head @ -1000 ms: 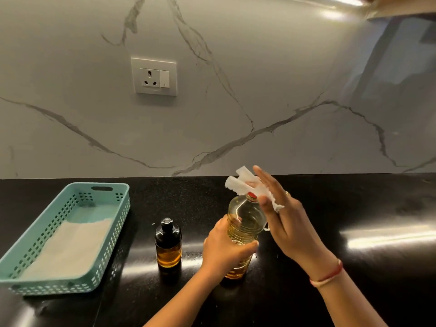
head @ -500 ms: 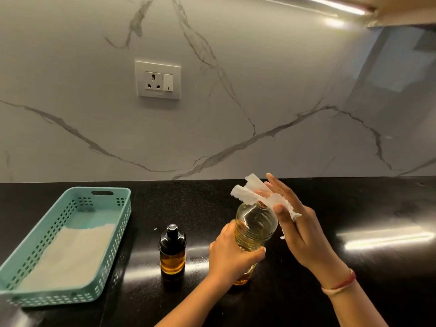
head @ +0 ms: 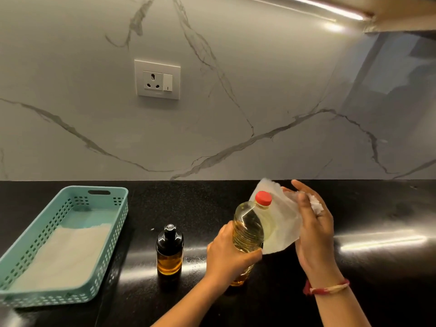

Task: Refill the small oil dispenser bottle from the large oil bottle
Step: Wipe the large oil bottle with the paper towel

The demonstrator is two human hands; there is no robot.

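Red cap (head: 263, 198) shows bare now — the paper towel (head: 283, 223) has slipped off it down the large oil bottle (head: 247, 230), clasped in the right hand (head: 313, 223). Left hand (head: 226, 256) grips that bottle, lower centre; small dispenser (head: 169, 251), capped, just left — wiping, likely, not pouring.

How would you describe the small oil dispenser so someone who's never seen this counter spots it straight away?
On the black countertop, look between the teal basket and the large clear oil bottle gripped by the left hand. The small dispenser stands there upright, untouched. It alone is squat dark amber glass with a black top, not red-capped.
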